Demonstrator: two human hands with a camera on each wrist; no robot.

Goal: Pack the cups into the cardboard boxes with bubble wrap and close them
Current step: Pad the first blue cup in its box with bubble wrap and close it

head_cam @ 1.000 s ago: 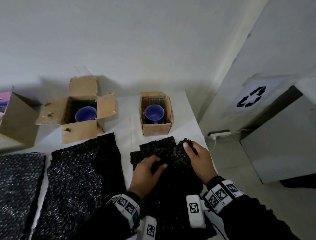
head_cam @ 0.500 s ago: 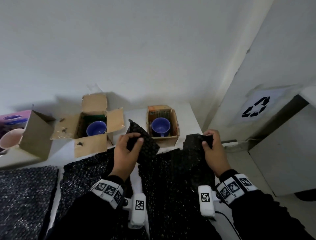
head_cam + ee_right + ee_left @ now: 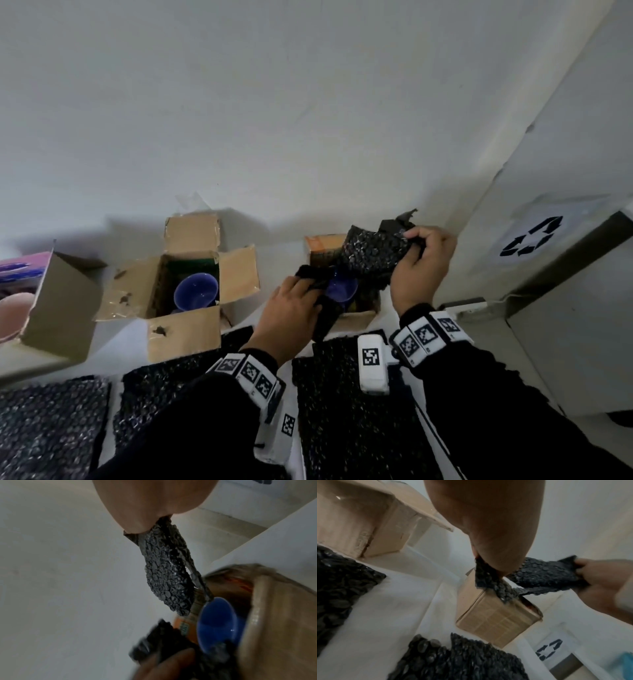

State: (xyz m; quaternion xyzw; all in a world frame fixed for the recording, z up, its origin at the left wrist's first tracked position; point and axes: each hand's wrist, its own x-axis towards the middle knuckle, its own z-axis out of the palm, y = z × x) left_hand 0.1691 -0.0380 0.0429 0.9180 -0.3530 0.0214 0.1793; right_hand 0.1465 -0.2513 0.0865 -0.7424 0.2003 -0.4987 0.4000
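Nearest me, three sheets of black bubble wrap (image 3: 356, 411) are lying flat on the white table (image 3: 270, 263), in front of the small cardboard box (image 3: 356, 313) I am taking as my landmark. My sleeves and wrist bands are covering parts of two of them.

Just above that box I am seeing both hands working one more black bubble wrap piece (image 3: 371, 255). My left hand (image 3: 291, 318) is pinching its lower end at the box's near-left rim; my right hand (image 3: 419, 270) is gripping its upper end, raised over the box's far-right side. The piece is stretching between them across the opening.

Inside the box a blue cup (image 3: 340, 291) is sitting, half covered by the wrap and my left fingers.

Left of the landmark, a larger cardboard box (image 3: 185, 329) is standing with four flaps open and a second blue cup (image 3: 196, 296) inside. Further left, another box (image 3: 61, 308) is cut off by the frame edge; something pink shows beside it, too cropped to identify.

Right of the landmark and beyond the table, a recycling sign (image 3: 531, 236) is showing on a grey bin.
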